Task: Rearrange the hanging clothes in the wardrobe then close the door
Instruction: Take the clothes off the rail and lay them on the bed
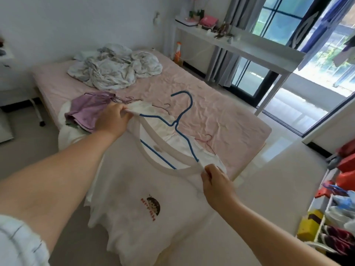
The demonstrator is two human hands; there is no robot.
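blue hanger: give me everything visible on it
The blue hanger is thin coated wire with a hook pointing away over the pink bed. Its shoulders sit inside the neck opening of the white T-shirt, partly hidden by fabric. The left hand and right hand pinch the collar at each end.

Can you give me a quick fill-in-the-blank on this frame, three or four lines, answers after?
1. Both hands pinch the white T-shirt at its ____.
2. The wire hanger partly inside the T-shirt is ____ in colour.
3. The left hand is just in front of a pile topped by a ____ garment.
4. The right hand holds the T-shirt over the foot of the ____.

Missing words: neckline; blue; purple; bed
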